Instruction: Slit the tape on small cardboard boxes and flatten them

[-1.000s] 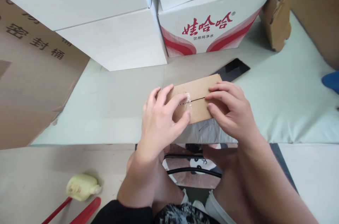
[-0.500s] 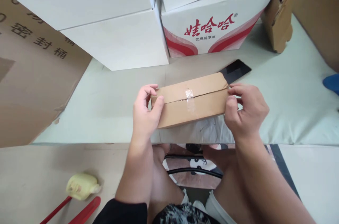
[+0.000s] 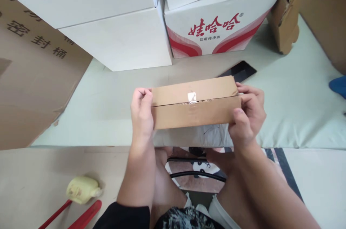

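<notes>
Above the pale green counter (image 3: 108,113), the small cardboard box (image 3: 195,104) lies between both hands, the left hand (image 3: 142,113) pinching one end with curled fingers, the right hand (image 3: 248,113) gripping the other between thumb and fingers.

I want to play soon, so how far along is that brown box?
Looks done: flaps folded in, tape across the middle seam. In hand: the brown box, its ends in the left hand and right hand. Left: hard to tell, but the seam's ends look bare.

Taped brown cardboard box (image 3: 194,113), long, narrow, slightly slanted
</notes>
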`<action>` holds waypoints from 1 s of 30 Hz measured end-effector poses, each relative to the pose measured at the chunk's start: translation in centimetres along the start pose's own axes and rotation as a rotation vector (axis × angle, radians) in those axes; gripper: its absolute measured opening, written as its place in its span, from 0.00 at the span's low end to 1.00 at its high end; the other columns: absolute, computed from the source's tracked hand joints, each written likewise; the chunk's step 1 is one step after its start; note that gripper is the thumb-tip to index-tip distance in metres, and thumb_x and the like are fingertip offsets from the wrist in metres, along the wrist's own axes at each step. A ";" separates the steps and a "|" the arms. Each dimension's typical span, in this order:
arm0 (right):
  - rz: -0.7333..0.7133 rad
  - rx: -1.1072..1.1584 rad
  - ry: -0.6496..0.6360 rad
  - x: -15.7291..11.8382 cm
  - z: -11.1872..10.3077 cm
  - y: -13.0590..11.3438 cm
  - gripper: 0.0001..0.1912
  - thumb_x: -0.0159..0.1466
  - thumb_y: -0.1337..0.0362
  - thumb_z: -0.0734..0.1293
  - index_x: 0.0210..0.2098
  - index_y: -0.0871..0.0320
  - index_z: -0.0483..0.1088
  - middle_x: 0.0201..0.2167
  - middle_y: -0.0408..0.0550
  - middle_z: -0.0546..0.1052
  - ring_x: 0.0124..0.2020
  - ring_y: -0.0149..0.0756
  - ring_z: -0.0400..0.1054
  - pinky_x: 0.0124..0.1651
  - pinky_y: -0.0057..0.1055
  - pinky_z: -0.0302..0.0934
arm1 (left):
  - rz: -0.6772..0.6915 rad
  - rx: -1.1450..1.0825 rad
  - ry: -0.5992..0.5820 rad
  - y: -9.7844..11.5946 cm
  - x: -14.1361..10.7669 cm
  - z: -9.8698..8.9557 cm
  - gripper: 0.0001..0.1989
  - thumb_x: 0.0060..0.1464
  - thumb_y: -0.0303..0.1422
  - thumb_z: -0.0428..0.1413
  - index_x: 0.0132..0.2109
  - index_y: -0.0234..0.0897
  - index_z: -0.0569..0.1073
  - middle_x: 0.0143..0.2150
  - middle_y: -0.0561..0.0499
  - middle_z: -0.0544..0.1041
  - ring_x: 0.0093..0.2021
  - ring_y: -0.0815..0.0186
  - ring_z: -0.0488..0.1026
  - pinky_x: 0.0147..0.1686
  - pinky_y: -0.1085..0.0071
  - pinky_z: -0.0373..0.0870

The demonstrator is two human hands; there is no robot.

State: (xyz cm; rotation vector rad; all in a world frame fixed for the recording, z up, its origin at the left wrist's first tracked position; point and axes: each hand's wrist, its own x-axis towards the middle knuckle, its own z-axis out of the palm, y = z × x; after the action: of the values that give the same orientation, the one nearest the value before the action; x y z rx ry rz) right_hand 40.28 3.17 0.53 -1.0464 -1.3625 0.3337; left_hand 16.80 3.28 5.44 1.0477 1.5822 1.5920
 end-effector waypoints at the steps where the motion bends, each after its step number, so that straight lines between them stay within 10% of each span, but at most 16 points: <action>1: -0.001 0.015 0.018 -0.1 0.0 0.1 0.10 0.64 0.54 0.63 0.33 0.52 0.65 0.45 0.53 0.70 0.55 0.54 0.70 0.62 0.62 0.63 | -0.041 -0.100 0.003 0.1 0.0 0.1 0.15 0.55 0.44 0.59 0.32 0.41 0.65 0.39 0.51 0.74 0.38 0.65 0.70 0.40 0.68 0.68; 21: 0.080 0.089 -0.138 0.0 -0.5 1.4 0.10 0.65 0.52 0.64 0.38 0.50 0.72 0.53 0.52 0.68 0.62 0.51 0.63 0.67 0.58 0.57 | -0.074 -0.257 0.122 -1.2 0.5 1.0 0.19 0.57 0.44 0.49 0.23 0.40 0.60 0.49 0.46 0.81 0.55 0.56 0.76 0.52 0.61 0.71; 30: 0.070 0.185 -0.327 0.4 -1.0 0.8 0.12 0.66 0.49 0.64 0.44 0.47 0.71 0.56 0.52 0.69 0.66 0.57 0.63 0.66 0.62 0.60 | -0.093 -0.280 0.039 -1.4 0.2 1.0 0.26 0.54 0.56 0.52 0.38 0.38 0.79 0.41 0.44 0.82 0.51 0.52 0.79 0.49 0.61 0.75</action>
State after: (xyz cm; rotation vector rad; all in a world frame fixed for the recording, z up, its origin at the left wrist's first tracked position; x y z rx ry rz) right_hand 41.53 3.47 0.34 -0.9128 -1.5536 0.6937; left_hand 17.45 4.04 4.02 0.7863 1.3620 1.7186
